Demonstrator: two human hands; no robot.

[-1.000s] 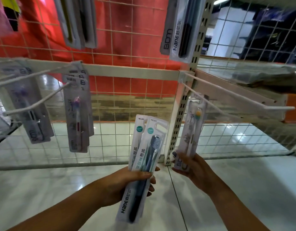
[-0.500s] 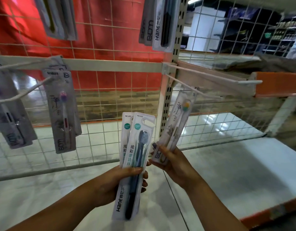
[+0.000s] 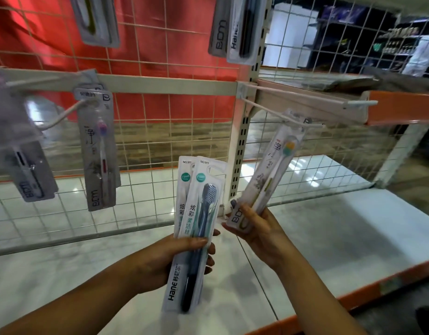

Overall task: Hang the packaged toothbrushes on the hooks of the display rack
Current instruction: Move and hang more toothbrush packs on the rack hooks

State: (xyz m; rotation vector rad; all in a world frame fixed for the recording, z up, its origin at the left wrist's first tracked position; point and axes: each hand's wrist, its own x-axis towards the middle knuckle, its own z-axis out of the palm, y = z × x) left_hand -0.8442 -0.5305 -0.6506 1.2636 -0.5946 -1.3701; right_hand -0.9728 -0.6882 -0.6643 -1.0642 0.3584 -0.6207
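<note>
- Toothbrush pack (image 3: 272, 175) with the yellow-green head sits tilted on the lower right hook (image 3: 276, 111), its top hole apparently threaded on the wire, its bottom end clamped in the right hand (image 3: 253, 226), probably to guide it along the hook
- Two Hane packs (image 3: 196, 228) stand upright and fanned in the left hand (image 3: 182, 255), fingers closed round their middles, likely kept ready as the next to hang
- Upper hook (image 3: 329, 97) beside it is bare, a likely next spot
- Hung packs (image 3: 100, 153) on the left hooks show the intended result: cards dangling straight from the wire
</note>
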